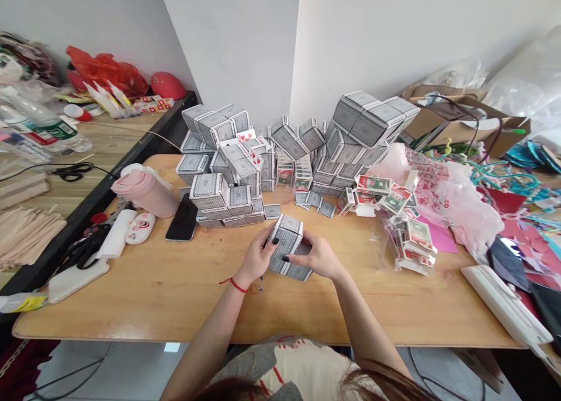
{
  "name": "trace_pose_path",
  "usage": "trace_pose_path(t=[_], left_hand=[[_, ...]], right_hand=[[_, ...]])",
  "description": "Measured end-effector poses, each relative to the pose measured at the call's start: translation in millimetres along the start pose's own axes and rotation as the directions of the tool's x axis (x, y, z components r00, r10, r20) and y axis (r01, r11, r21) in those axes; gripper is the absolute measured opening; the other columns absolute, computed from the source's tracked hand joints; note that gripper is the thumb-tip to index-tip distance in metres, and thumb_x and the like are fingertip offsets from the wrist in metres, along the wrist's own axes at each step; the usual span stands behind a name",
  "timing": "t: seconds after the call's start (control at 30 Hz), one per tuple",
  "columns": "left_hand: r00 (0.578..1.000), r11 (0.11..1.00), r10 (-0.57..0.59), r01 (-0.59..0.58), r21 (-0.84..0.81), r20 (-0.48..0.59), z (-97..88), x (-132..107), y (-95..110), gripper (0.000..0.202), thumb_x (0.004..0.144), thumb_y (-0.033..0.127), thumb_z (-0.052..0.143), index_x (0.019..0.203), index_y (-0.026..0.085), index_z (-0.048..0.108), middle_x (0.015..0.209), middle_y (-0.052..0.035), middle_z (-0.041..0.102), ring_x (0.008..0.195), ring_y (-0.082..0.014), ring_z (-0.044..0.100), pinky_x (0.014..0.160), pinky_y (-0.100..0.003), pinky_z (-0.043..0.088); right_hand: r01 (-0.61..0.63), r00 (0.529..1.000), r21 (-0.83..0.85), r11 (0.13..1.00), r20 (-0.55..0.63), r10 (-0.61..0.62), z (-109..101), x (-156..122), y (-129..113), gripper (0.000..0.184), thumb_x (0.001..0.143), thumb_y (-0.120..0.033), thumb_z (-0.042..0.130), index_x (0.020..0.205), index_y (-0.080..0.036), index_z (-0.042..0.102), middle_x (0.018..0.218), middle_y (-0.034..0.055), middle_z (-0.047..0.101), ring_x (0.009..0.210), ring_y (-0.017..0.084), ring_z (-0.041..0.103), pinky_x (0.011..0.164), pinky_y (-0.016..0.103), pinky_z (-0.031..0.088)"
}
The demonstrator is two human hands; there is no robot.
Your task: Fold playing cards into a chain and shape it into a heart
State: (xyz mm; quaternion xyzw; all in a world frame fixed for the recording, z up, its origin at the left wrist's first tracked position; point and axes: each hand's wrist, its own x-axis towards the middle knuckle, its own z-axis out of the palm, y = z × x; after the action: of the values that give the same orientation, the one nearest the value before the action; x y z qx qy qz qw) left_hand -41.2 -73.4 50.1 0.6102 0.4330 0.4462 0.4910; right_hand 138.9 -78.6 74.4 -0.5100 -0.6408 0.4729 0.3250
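Between my two hands is a block built from playing cards [288, 231], patterned grey-blue on its faces and made of joined cubes. My left hand [258, 253] grips its left side, thumb on the front. On the lower right side, my right hand [321, 257] holds it with the thumb across the front face. The block is tilted just above or on the table; which one I cannot tell. Beyond it stand more card blocks, a stack on the left [208, 192] and a taller stack on the right [362, 120]. Loose cards [325, 208] lie in front of them.
Opened card boxes [416, 237] and a pink plastic bag [471, 205] lie at the right. A white pouch-like case [504, 301] is near the right edge. Leftward are a black phone [181, 218], a pink tumbler [146, 192], black-handled scissors [94, 246] and a white glue gun [79, 279].
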Motion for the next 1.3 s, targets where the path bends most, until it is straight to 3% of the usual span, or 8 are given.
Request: trace_pose_path(t=[0.13, 0.33, 0.47, 0.57, 0.87, 1.0, 1.17, 1.3], left_hand=[[1.000, 0.997, 0.020, -0.021, 0.079, 0.009, -0.6, -1.2, 6.3, 0.045, 0.083, 0.039, 0.044, 0.123, 0.019, 0.046, 0.113, -0.0096, 0.057, 0.106, -0.0230, 0.050, 0.093, -0.036, 0.037], [0.999, 0.999, 0.023, -0.024, 0.028, 0.041, -1.4, -3.9, 18.3, 0.045, 0.082, 0.035, 0.048, 0.123, 0.019, 0.043, 0.128, -0.0100, 0.045, 0.119, -0.0230, 0.040, 0.101, -0.037, 0.028], [0.997, 0.998, 0.035, -0.032, -0.047, 0.062, 0.6, -2.9, 29.3, 0.055, 0.079, 0.041, 0.051, 0.128, 0.021, 0.035, 0.133, -0.0100, 0.039, 0.120, -0.0240, 0.039, 0.101, -0.037, 0.029], [0.995, 0.998, 0.028, -0.022, -0.061, 0.093, 2.7, -1.1, 34.8, 0.059, 0.078, 0.047, 0.048, 0.130, 0.022, 0.034, 0.134, -0.0101, 0.038, 0.114, -0.0241, 0.044, 0.096, -0.036, 0.034], [0.993, 0.990, 0.120, -0.118, 0.081, -0.020, 10.5, 1.6, 35.1, 0.044, 0.081, 0.042, 0.047, 0.119, 0.020, 0.048, 0.120, -0.0103, 0.050, 0.114, -0.0232, 0.043, 0.097, -0.035, 0.032], [0.997, 0.994, 0.073, -0.073, 0.086, -0.002, 9.1, 3.0, 36.7, 0.041, 0.083, 0.039, 0.044, 0.120, 0.021, 0.048, 0.124, -0.0092, 0.049, 0.116, -0.0232, 0.043, 0.099, -0.037, 0.031], [0.997, 0.996, -0.007, 0.001, 0.086, 0.077, 6.0, -3.1, 27.5, 0.045, 0.083, 0.036, 0.046, 0.126, 0.023, 0.042, 0.127, -0.0077, 0.047, 0.118, -0.0214, 0.041, 0.101, -0.036, 0.030], [0.999, 0.994, -0.019, 0.016, 0.105, 0.032, 10.0, -9.0, 21.8, 0.038, 0.085, 0.036, 0.043, 0.120, 0.023, 0.049, 0.120, -0.0069, 0.052, 0.113, -0.0203, 0.046, 0.097, -0.036, 0.035]], right_hand=[[0.017, 0.999, 0.036, 0.999, 0.044, -0.019, 2.2, -0.9, 3.0, 0.052, 0.059, -0.037, 0.071, 0.106, -0.020, 0.057, 0.098, 0.0041, 0.065, 0.088, 0.024, 0.060, 0.078, 0.037, 0.048], [0.097, 0.995, 0.285, 0.954, -0.016, -0.096, 1.7, -1.8, 1.2, 0.057, 0.067, -0.038, 0.067, 0.117, -0.021, 0.047, 0.115, 0.0078, 0.057, 0.105, 0.023, 0.054, 0.089, 0.036, 0.044], [0.116, 0.993, 0.275, 0.954, -0.037, -0.110, -2.1, -5.3, -4.5, 0.067, 0.066, -0.035, 0.069, 0.124, -0.023, 0.039, 0.113, 0.0078, 0.057, 0.104, 0.022, 0.055, 0.090, 0.038, 0.043], [0.131, 0.991, 0.242, 0.961, -0.068, -0.118, -3.9, -8.2, -8.1, 0.060, 0.065, -0.037, 0.069, 0.118, -0.022, 0.046, 0.112, 0.0077, 0.058, 0.104, 0.023, 0.055, 0.090, 0.038, 0.044], [0.082, 0.989, 0.231, 0.970, -0.141, -0.050, 0.3, -13.9, -7.0, 0.046, 0.066, -0.038, 0.067, 0.108, -0.021, 0.056, 0.101, 0.0061, 0.063, 0.089, 0.024, 0.061, 0.080, 0.039, 0.050], [0.050, 0.987, 0.336, 0.941, -0.164, 0.006, 3.5, -9.5, -2.2, 0.043, 0.068, -0.042, 0.064, 0.105, -0.021, 0.056, 0.100, 0.0068, 0.063, 0.092, 0.025, 0.060, 0.080, 0.038, 0.050], [0.015, 0.944, 0.464, 0.886, -0.297, 0.140, -2.2, -5.7, 5.3, 0.035, 0.074, -0.046, 0.056, 0.099, -0.021, 0.055, 0.098, 0.0054, 0.061, 0.091, 0.021, 0.058, 0.079, 0.035, 0.049], [-0.055, 0.953, 0.469, 0.881, -0.238, 0.187, -4.0, -8.1, 12.6, 0.034, 0.079, -0.050, 0.045, 0.101, -0.025, 0.050, 0.091, 0.0028, 0.059, 0.082, 0.018, 0.058, 0.071, 0.031, 0.050]])
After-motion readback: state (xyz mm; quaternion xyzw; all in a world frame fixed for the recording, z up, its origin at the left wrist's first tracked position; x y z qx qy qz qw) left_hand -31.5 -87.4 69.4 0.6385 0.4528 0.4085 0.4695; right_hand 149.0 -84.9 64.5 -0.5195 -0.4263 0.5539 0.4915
